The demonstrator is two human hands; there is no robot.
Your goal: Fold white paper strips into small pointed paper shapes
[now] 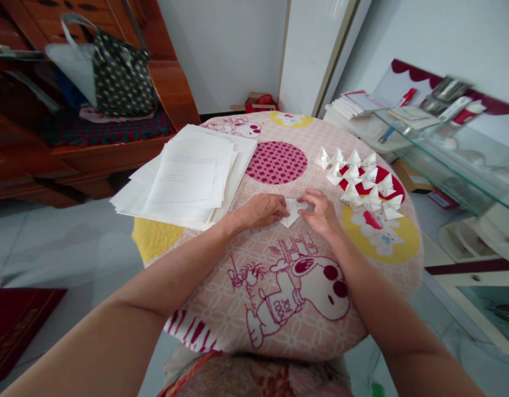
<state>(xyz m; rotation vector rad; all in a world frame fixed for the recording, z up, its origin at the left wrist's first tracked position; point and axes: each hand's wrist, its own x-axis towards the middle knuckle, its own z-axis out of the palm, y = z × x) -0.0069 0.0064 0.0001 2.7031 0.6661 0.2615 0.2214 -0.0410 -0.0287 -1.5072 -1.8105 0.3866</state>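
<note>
A small white folded paper piece (291, 214) lies on the round table's pink cartoon-print cloth (279, 286). My left hand (263, 210) presses flat on the paper's left side, fingers together. Its right side is pinched under the bent fingers of my right hand (320, 212). Both hands meet over the paper near the middle of the table.
A stack of white sheets (188, 176) covers the table's left part. Several finished folded paper shapes (359, 182) cluster at the right. A wooden bench with a patterned bag (118, 71) stands at the left, and a glass shelf (453, 149) with clutter at the right.
</note>
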